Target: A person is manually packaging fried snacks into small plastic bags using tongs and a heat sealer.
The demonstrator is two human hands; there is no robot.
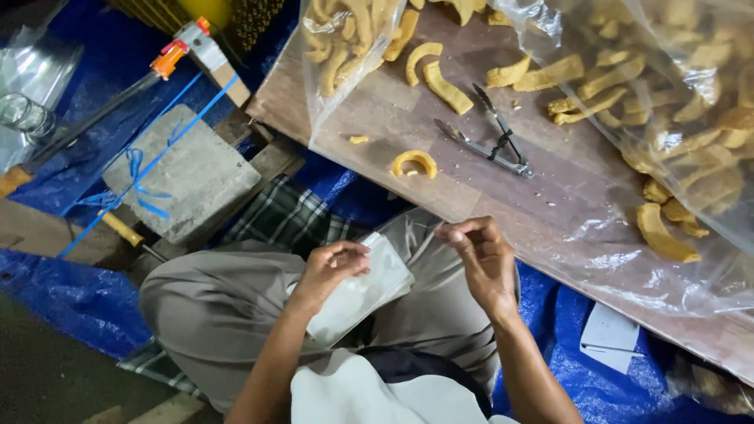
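My left hand [328, 271] grips a stack of small clear plastic bags [363, 289] over my lap. To its right my right hand [481, 255] is raised with its fingertips pinched together; a thin bag edge seems to run between the two hands, but it is too faint to be sure. On the wooden board [440, 188] beyond my knees lie curved yellow crackers [414, 162] and a pair of metal snips [488, 144]. Large clear bags full of the same crackers [683, 102] rest on the board at the right and at the top [345, 39].
A grey concrete block [182, 174] tied with blue string sits to the left on a blue tarp [71, 294]. A tool with an orange and white head [188, 45] lies at the upper left, beside a glass [22, 115]. A white paper [611, 336] lies under the board's edge.
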